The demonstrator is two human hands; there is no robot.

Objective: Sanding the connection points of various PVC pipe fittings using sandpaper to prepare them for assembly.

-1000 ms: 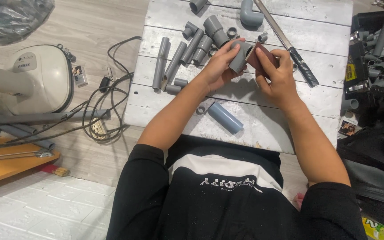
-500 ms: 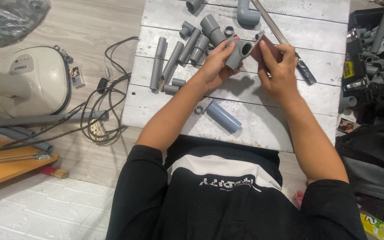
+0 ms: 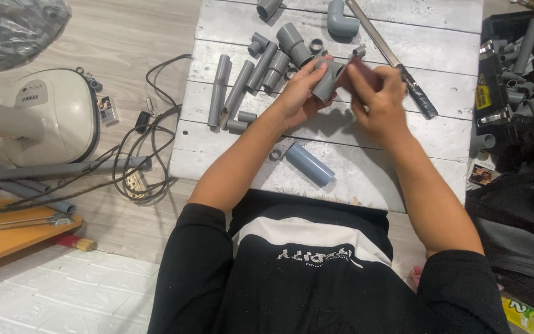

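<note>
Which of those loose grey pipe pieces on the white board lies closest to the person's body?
The short bluish-grey pipe, lying alone and slanted near the board's front edge. The other pieces cluster farther back, beyond the hands.

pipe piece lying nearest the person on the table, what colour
Blue-grey pipe piece, plain, clearest in the head view.

The whitewashed plank counter [image 3: 230, 154] carries grey pipe lengths [image 3: 236, 93] left of the fingers [image 3: 307, 74], an elbow fitting [image 3: 341, 18] beyond them, and a bluish tube [image 3: 310, 164] nearer the body.

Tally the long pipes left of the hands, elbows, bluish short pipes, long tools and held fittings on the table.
Long pipes: 3
Elbow: 1
Bluish short pipe: 1
Long tool: 1
Held fitting: 1
Total: 7
</note>
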